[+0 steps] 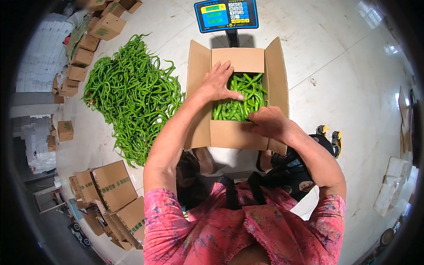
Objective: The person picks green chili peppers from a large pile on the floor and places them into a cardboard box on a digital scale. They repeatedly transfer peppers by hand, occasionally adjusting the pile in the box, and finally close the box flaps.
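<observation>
An open cardboard carton (238, 134) stands before me with its flaps folded outward, except that the far flap's angle is hard to judge. Long green chili peppers (254, 94) fill its visible inside. My left hand (217, 85) lies over the carton's far left part, fingers spread towards the far flap and thumb reaching across the peppers. At the near right corner, my right hand (270, 121) has its fingers curled down by the peppers and the near flap; whether they pinch anything is hidden. Behind the carton rises the lit display of an electronic scale (227, 16).
A large heap of green chili peppers (132, 89) lies on the floor to the left. Flattened cartons (114, 188) are stacked at lower left, and small closed boxes (107, 26) line the far left. Tape dispensers (336, 144) sit by my right leg.
</observation>
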Tool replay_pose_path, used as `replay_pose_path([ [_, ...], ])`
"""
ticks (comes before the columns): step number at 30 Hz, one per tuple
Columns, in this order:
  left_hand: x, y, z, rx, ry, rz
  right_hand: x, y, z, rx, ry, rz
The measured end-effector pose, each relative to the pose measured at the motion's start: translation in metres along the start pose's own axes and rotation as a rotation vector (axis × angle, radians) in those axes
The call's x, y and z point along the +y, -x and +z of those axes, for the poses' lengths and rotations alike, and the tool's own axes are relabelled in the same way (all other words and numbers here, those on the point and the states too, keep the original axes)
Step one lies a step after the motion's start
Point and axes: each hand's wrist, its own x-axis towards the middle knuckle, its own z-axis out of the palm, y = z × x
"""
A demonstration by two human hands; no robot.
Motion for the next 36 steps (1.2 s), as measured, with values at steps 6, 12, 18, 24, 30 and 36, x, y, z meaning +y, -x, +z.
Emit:
replay_pose_path([
  [6,0.026,0.020,0.001,-0.152,-0.105,-0.007,-0.005,-0.009,0.005,0.011,0.072,0.124],
  [12,0.024,0.029,0.008,-0.104,-0.139,0.026,0.001,-0.009,-0.014,0.241,0.115,0.253],
  [18,0.022,0.029,0.011,-0.081,-0.030,0.025,0.009,-0.024,-0.006,0.036,0.087,0.161],
  [24,0.024,0.032,0.013,-0.111,-0.051,0.047,0.003,-0.030,-0.001,-0.087,0.152,0.175],
  [30,0.033,0.029,0.016,-0.164,-0.076,0.026,0.007,-0.037,0.007,-0.123,0.179,0.172],
  [36,0.034,0.032,0.021,-0.179,-0.127,0.101,0.002,-0.043,0.014,-0.138,0.298,0.195],
])
